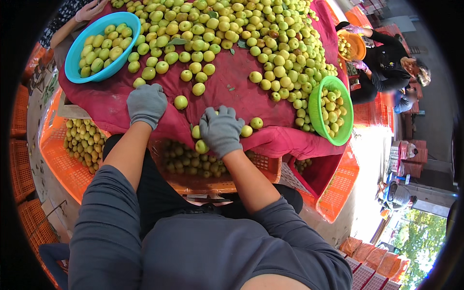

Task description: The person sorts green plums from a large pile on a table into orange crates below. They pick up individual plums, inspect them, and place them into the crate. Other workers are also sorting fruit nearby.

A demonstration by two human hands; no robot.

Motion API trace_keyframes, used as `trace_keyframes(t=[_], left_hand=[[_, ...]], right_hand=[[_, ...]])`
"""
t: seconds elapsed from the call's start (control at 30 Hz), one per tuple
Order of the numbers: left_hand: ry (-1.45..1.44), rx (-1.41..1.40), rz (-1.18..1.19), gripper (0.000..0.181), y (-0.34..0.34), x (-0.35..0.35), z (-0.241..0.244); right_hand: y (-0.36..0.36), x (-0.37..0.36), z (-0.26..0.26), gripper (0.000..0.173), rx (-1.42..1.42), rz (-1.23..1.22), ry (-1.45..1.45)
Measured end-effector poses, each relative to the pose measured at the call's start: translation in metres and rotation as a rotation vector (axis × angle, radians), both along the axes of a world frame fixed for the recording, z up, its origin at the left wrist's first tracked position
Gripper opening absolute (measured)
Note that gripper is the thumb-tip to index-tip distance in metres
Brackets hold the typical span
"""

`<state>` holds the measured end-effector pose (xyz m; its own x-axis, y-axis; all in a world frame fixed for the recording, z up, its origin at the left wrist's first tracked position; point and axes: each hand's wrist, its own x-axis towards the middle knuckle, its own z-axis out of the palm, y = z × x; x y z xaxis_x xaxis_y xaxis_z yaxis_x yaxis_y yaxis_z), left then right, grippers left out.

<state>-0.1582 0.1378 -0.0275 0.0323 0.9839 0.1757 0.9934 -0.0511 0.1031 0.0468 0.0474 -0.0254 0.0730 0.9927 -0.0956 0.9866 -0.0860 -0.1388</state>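
Observation:
My left hand [146,106], in a grey knit glove, rests with curled fingers on the red cloth [119,103], near the front of the spread fruit. Whether anything is inside that fist is hidden. My right hand [222,130], gloved alike, is cupped over green-yellow jujubes at the cloth's front edge; one shows between its fingers. Two jujubes [202,146] touch its left side, and another [246,131] lies just right of it. A single jujube [181,102] sits between my hands. Beyond them spreads a large heap of jujubes [224,25] with a few leaves.
A blue basin [134,27] of jujubes stands left, a green basket [313,101] right. Below the cloth's edge are orange crates [54,159] holding fruit. One person's arm [65,35] is at the far left; another person [384,61] holds an orange basin [357,45].

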Motion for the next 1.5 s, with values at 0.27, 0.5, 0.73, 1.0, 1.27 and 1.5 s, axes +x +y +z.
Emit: trace_keyframes(t=[0.27,0.5,0.73,1.0,1.27,1.5], left_hand=[[-0.032,0.01,0.008,0.022,0.0,-0.001,0.001],[-0.035,0.024,0.007,0.021,-0.004,0.0,0.006],[-0.023,-0.061,0.025,0.019,-0.006,0.001,0.015],[-0.176,-0.007,-0.228,0.025,0.04,0.004,0.013],[-0.004,0.125,-0.182,0.055,0.233,0.022,0.035],[-0.145,-0.306,0.141,0.098,0.298,0.108,0.025]], right_hand=[[-0.054,0.02,0.03,0.031,-0.118,0.102,0.279],[-0.034,0.079,0.024,0.031,0.267,-0.021,0.288],[-0.019,0.117,0.018,0.042,-0.101,-0.179,0.384],[0.009,0.18,0.005,0.038,0.077,-0.591,0.078],[-0.008,0.172,0.014,0.032,-0.064,-0.11,0.004],[-0.01,0.18,0.026,0.035,-0.13,-0.13,0.015]])
